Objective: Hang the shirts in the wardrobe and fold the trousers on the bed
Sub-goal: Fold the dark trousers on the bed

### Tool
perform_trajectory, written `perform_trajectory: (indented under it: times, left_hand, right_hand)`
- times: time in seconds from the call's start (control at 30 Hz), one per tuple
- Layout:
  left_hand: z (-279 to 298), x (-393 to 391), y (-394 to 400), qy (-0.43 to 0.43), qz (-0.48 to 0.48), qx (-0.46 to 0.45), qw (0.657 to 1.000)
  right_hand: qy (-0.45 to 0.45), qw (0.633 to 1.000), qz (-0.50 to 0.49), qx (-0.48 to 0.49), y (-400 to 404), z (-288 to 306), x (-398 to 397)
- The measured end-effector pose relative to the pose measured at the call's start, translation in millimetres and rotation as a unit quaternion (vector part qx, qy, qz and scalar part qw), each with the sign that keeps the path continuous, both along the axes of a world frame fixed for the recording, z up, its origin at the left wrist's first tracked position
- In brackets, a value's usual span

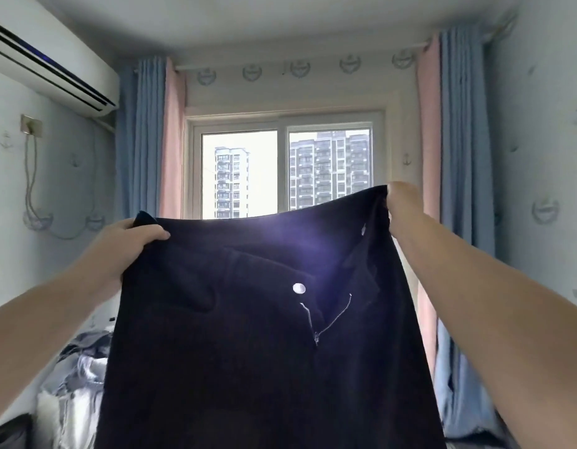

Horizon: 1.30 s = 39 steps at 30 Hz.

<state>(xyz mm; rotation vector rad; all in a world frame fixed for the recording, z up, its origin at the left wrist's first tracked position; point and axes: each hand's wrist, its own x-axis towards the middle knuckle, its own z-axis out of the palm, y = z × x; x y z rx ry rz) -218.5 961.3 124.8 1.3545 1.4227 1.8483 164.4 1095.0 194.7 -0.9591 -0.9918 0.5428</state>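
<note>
A pair of dark navy trousers hangs spread out in front of me, held up by the waistband before the window. The fly is open, with a silver button and a zip showing near the middle. My left hand grips the left end of the waistband, fingers curled over the cloth. My right hand grips the right end, held a little higher. The legs drop out of view at the bottom. The trousers hide most of the bed.
A heap of grey and white clothes lies on the bed at lower left. Light blue cloth sits at lower right. Behind are the window, blue and pink curtains and an air conditioner at upper left.
</note>
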Motion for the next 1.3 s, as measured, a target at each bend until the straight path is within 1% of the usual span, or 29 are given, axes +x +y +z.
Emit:
perform_trajectory:
  times: [0.07, 0.13, 0.2, 0.27, 0.3, 0.33, 0.37, 0.4, 0.43, 0.5, 0.6, 0.67, 0.77, 0.9, 0.93, 1.0, 1.13, 1.23, 1.3]
  left_hand:
    - [2.7, 4.3, 3.2, -0.038, -0.004, -0.014, 0.999]
    - [-4.5, 0.0, 1.2, -0.026, -0.021, -0.025, 0.999]
    - [-15.7, -6.9, 0.1, -0.066, -0.039, -0.035, 0.996]
    - [-38.2, -10.5, -4.8, -0.061, 0.009, -0.087, 0.994]
    - [-60.5, -13.3, -10.7, -0.068, 0.017, -0.113, 0.991]
    - [-81.5, -13.2, -21.0, -0.105, 0.014, -0.139, 0.985]
    - [-104.8, -14.5, -33.4, -0.172, 0.012, -0.140, 0.975]
    - [-131.7, -18.5, -46.8, -0.236, 0.007, -0.120, 0.964]
    - [-158.9, -25.7, -59.2, -0.282, 0.012, -0.104, 0.954]
    - [-200.8, -39.9, -76.3, -0.332, 0.029, -0.104, 0.937]
    - [-253.2, -72.9, -96.6, -0.379, 0.072, -0.129, 0.913]
    - [-285.1, -104.0, -105.7, -0.391, 0.114, -0.152, 0.901]
    - [-328.3, -157.0, -117.0, -0.387, 0.167, -0.167, 0.891]
    - [-384.0, -245.6, -115.7, -0.378, 0.246, -0.195, 0.871]
    - [-396.5, -263.0, -113.4, -0.376, 0.263, -0.204, 0.865]
    - [-430.1, -322.9, -103.8, -0.377, 0.294, -0.237, 0.846]
    - [-497.1, -421.9, -86.4, -0.371, 0.299, -0.301, 0.826]
    - [-553.4, -488.4, -77.6, -0.362, 0.306, -0.349, 0.808]
    - [-588.3, -526.3, -74.3, -0.357, 0.312, -0.378, 0.795]
  right_hand:
    - [-0.002, 1.000, 0.009, 0.004, -0.9, 5.6, 4.3]
    - [0.000, 1.000, 0.024, 0.005, 4.8, 5.2, 3.7]
    - [0.014, 0.999, 0.036, -0.002, 13.8, -4.3, -5.0]
    - [0.007, 0.999, 0.048, -0.020, 25.9, -23.7, -24.7]
    - [-0.002, 0.998, 0.056, -0.034, 32.5, -38.1, -37.8]
    - [-0.012, 0.997, 0.065, -0.051, 37.8, -53.1, -51.4]
    - [-0.024, 0.995, 0.076, -0.067, 42.9, -69.1, -65.6]
    - [-0.042, 0.992, 0.089, -0.084, 49.3, -88.6, -83.3]
    - [-0.064, 0.987, 0.106, -0.105, 56.4, -113.4, -105.1]
    - [-0.104, 0.977, 0.132, -0.134, 61.2, -159.3, -141.1]
    - [-0.172, 0.953, 0.178, -0.176, 64.1, -232.4, -202.5]
    - [-0.194, 0.936, 0.207, -0.209, 65.7, -276.3, -244.9]
    - [-0.237, 0.911, 0.236, -0.243, 68.1, -335.3, -312.5]
    - [-0.278, 0.888, 0.238, -0.278, 81.6, -401.4, -407.7]
    - [-0.288, 0.883, 0.238, -0.283, 84.0, -414.2, -426.4]
    - [-0.307, 0.872, 0.232, -0.303, 95.3, -454.6, -487.5]
    - [-0.335, 0.849, 0.208, -0.352, 107.0, -534.8, -590.0]
    - [-0.317, 0.830, 0.211, -0.408, 107.3, -604.3, -665.3]
    - [-0.311, 0.823, 0.211, -0.426, 104.2, -643.4, -707.9]
